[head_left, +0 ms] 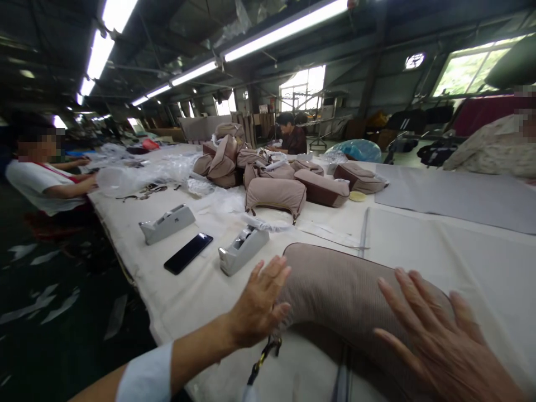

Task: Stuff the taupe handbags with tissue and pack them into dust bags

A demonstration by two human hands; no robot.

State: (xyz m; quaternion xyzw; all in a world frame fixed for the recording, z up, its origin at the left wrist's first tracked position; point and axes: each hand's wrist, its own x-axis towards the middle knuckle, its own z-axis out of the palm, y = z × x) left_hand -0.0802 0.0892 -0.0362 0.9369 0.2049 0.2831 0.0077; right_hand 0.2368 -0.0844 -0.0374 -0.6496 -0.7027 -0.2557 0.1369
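A curved beige neck pillow point(335, 290) lies on the white table point(460, 262) right in front of me. My left hand point(257, 304) presses flat against its left end, fingers stretched out. My right hand point(435, 340) rests on top of the pillow's right part, fingers spread. Neither hand grips anything. A black and yellow clip point(263, 354) dangles below the pillow's left end.
Two grey tape dispensers point(243, 249) point(167, 223) and a black phone point(188, 252) lie to the left. A heap of finished pillows point(276, 192) sits mid-table beside plastic bags point(138, 176). Grey sheet point(456, 195) at right. Other people work at left, far end and right.
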